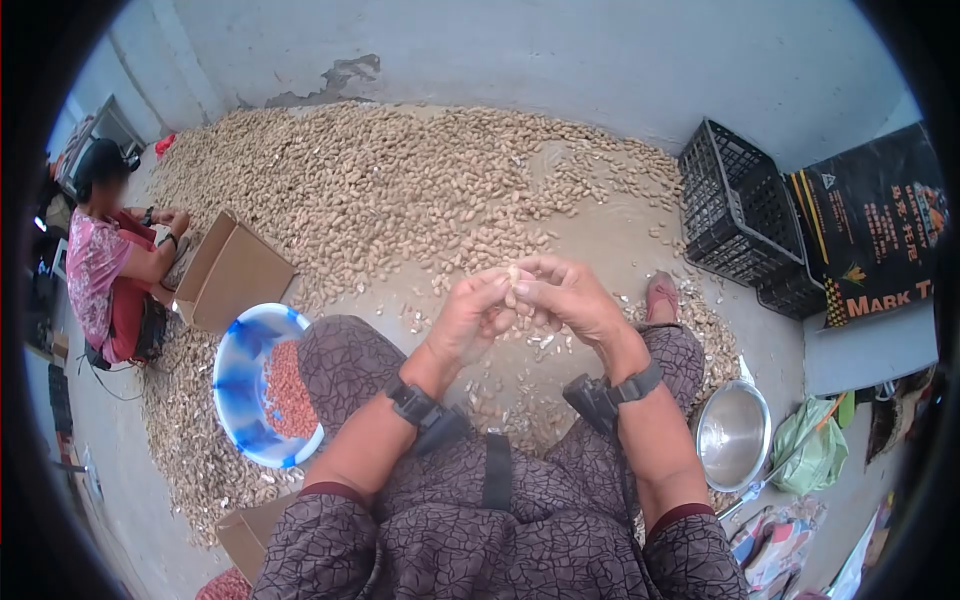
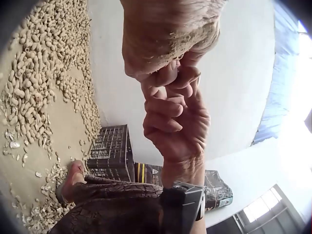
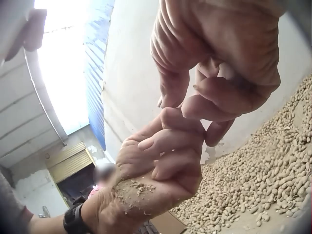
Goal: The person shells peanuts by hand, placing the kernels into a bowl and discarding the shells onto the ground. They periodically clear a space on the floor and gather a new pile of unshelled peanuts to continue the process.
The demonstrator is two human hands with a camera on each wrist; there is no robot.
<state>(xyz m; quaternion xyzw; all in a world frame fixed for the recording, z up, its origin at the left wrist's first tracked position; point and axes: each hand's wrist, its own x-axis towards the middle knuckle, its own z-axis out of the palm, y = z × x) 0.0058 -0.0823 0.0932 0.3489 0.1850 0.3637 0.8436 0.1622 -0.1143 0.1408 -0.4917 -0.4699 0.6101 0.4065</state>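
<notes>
Between the two hands, in the head view, is a peanut in its shell (image 1: 513, 286), pinched by thumbs and fingertips. The left hand (image 1: 472, 318) grips it from the left, the right hand (image 1: 568, 298) from the right, with their fingertips meeting. In the left wrist view the left hand (image 2: 170, 39) is at the top and the right hand (image 2: 178, 126) below it; their curled fingers hide the peanut. Dust clings to the left hand (image 3: 156, 170) in the right wrist view, where the right hand (image 3: 219, 58) touches it from above.
Unshelled peanuts (image 1: 400, 190) cover the floor ahead. A blue-and-white basin (image 1: 228, 385) with shelled kernels stands left, beside a cardboard box (image 1: 235, 275) and a seated person (image 1: 110, 260). At the right are black crates (image 1: 745, 205), a metal bowl (image 1: 733, 435) and a green bag (image 1: 810, 450).
</notes>
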